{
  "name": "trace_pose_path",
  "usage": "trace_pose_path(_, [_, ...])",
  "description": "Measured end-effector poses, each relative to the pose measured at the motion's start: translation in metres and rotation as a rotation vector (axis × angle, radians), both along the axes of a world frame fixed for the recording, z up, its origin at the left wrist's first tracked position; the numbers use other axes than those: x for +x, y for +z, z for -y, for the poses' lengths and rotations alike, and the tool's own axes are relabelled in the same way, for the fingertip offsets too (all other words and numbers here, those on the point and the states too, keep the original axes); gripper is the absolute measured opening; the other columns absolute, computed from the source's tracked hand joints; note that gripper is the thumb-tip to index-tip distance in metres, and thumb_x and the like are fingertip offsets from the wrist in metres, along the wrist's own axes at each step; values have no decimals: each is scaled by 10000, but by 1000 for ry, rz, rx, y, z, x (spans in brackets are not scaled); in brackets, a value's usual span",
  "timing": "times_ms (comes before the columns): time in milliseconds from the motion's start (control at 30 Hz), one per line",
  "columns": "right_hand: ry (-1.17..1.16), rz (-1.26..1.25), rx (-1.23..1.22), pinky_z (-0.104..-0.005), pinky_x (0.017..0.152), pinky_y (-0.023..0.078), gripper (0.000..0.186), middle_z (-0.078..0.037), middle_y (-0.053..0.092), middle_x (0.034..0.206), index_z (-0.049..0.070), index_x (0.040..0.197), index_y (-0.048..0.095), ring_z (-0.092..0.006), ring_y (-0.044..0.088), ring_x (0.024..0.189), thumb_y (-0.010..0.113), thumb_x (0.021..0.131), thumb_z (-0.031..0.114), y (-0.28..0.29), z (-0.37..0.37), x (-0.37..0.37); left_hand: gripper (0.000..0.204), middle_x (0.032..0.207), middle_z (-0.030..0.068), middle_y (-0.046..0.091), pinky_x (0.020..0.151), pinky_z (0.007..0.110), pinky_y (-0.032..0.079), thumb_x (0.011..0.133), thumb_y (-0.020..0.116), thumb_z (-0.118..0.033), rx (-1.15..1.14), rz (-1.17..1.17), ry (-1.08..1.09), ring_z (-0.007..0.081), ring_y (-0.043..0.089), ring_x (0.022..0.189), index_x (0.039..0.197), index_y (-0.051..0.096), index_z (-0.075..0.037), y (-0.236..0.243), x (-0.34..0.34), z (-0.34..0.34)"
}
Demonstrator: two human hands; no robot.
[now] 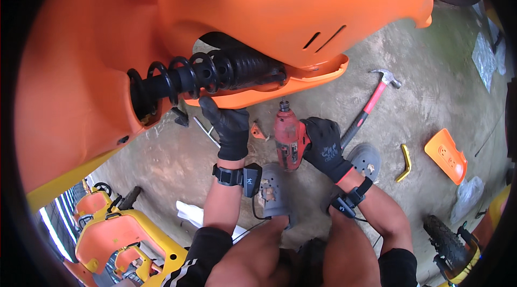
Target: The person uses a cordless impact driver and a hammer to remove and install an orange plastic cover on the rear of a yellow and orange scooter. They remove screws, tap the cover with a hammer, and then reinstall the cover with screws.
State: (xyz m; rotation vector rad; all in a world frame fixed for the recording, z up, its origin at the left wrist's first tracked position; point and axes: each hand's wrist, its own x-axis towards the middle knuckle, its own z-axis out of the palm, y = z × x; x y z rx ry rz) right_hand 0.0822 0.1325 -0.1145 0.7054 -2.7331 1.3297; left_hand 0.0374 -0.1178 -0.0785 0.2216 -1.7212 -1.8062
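Note:
A long curved orange plastic panel (280,93) sits along the underside of a large orange body shell (301,7), below a black coil-spring shock absorber (186,76). My left hand (229,128), in a black glove, grips the panel's lower edge near the spring; some of its fingers are hidden behind the plastic. In my right hand (326,149), also gloved, is a red power drill (289,139), pointed upward. The drill's bit reaches the panel's lower edge; whether a screw is on it is too small to tell.
A claw hammer (371,101) lies on the concrete floor (334,228) beside my right shoe. Farther right are a yellow bent bar (404,163), an orange plastic cover (447,156) and clear plastic bags (467,198). A small orange part (258,131) rests between my hands. Yellow-orange vehicles (121,238) stand lower left.

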Motion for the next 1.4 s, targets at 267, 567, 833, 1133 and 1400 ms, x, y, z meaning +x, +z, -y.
trace_pose_path(267, [0,-22,-13,-479,930,407,686,-125,571,1202,70,1252,572,-321,539,1082,730,586,114,-2,7,2,752,1455,200,401,1117,416,375,869,759,-182,-56,107,77,327,457,1317,1476,342,-31,-13,-4,11])
trace_pose_path(567, [3,-3,14,-462,912,412,668,-123,592,1169,70,1212,579,-329,557,1082,736,563,83,4,5,1,560,1446,29,416,1080,368,434,1020,522,-434,-72,149,42,198,490,1273,1486,365,-166,1,-11,5])
trace_pose_path(833, [-44,-69,-58,-469,912,435,661,-132,593,1175,70,1216,587,-339,580,1063,768,585,149,0,5,1,724,1416,49,515,1114,445,397,921,628,-580,107,144,74,245,503,1291,1479,408,-174,14,-13,-7])
trace_pose_path(1133, [231,-57,221,-381,880,447,431,-68,584,1072,130,1157,609,-231,600,986,641,746,257,-31,-40,4,741,1561,204,362,1205,466,258,878,757,-356,850,359,-199,333,376,1408,1435,457,30,22,15,19])
trace_pose_path(1400, [134,-116,150,-361,825,445,287,-40,560,978,150,1060,605,-196,592,949,623,793,254,-29,-39,10,887,1538,233,379,1229,470,243,815,815,-372,728,438,-458,362,350,1422,1443,393,92,30,5,3])
